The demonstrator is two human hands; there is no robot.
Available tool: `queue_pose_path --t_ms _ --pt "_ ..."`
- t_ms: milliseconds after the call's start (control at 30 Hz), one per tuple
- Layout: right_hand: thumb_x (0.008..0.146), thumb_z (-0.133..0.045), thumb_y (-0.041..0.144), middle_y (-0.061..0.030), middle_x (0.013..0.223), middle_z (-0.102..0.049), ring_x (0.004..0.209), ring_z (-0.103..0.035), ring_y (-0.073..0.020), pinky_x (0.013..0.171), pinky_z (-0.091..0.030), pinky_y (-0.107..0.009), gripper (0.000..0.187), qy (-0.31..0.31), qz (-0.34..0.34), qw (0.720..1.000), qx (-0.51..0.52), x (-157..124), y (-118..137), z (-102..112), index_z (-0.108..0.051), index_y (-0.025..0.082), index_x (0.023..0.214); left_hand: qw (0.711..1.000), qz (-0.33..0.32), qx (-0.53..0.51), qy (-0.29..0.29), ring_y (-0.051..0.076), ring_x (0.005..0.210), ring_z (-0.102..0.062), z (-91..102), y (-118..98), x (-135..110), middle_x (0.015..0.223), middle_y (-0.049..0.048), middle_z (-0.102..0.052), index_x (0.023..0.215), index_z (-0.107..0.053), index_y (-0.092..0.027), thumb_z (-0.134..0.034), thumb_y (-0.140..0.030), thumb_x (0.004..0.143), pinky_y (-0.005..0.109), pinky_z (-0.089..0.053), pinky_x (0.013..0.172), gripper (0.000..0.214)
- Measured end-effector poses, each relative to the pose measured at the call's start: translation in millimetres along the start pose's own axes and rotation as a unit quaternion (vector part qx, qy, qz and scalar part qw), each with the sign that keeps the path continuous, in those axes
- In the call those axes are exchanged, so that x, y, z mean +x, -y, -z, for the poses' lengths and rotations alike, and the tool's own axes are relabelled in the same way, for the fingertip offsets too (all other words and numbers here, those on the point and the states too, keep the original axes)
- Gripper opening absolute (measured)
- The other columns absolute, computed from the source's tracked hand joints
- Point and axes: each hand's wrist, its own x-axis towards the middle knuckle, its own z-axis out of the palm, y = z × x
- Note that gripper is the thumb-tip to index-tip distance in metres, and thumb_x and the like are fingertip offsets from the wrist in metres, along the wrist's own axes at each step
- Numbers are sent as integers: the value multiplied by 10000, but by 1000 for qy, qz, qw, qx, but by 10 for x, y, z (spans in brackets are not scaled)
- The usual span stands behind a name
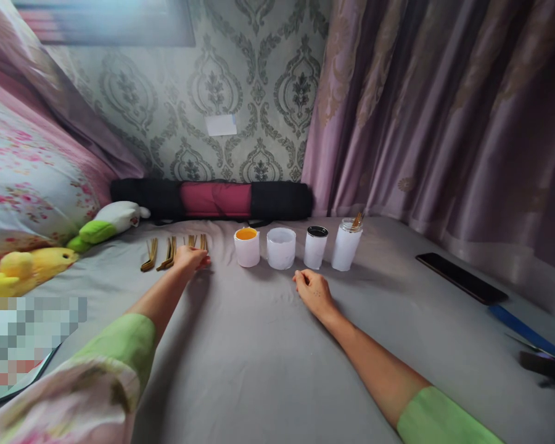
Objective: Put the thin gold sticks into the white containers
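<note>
My left hand [192,258] is over the lower ends of two bundles of thin brown sticks [204,242]. Its fingers are drawn together, and whatever lies under them is hidden. Left of it lie two more bundles, a bent one [168,254] and another bent bundle [150,255]. My right hand [315,293] rests on the grey sheet with fingers curled in and nothing visible in them. Just beyond it stand a white cup with a black inside [314,250] and a wide whitish cup [281,250].
A white cup with an orange inside [247,251] and a white-wrapped jar [345,250] holding brown sticks are in the row. To the right are a black phone [460,276] and blue-handled scissors [527,330]. Plush toys [46,265] lie left; a black-and-red roll [215,199] lies behind.
</note>
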Motion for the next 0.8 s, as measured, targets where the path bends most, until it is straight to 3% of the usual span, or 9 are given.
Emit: queue_pose_path --t_ms 167,333,533,800 --pt "801 -354 370 -26 645 -630 547 -523 -122 510 -324 -209 336 1 5 1000 -2 5 2 3 -612 180 697 965 73 -246 51 157 557 -616 -43 -46 -100 560 81 -601 703 -497 -98 -509 -49 704 242 -511 504 50" --pt "802 -354 374 -23 604 -617 533 -522 -124 503 -326 -211 343 2 3 1000 -5 7 -2 2 -615 179 694 913 114 -387 64 133 542 -603 -125 -31 -154 569 81 -584 708 -491 -81 -471 8 716 220 -513 530 92" --pt "802 -360 373 -24 627 -628 551 -531 -125 509 -331 -210 342 -3 8 1000 -3 2 -3 2 -618 177 694 865 142 -477 66 134 557 -600 -199 -50 -280 591 56 -570 767 -505 -56 -445 23 733 229 -521 521 106" --pt "798 -359 370 -29 624 -626 542 -518 -121 505 -319 -211 345 -5 5 1000 -15 8 -2 -6 -619 173 688 838 147 -518 92 109 534 -589 -269 -75 -458 606 83 -573 763 -525 -32 -434 77 708 184 -516 505 153"
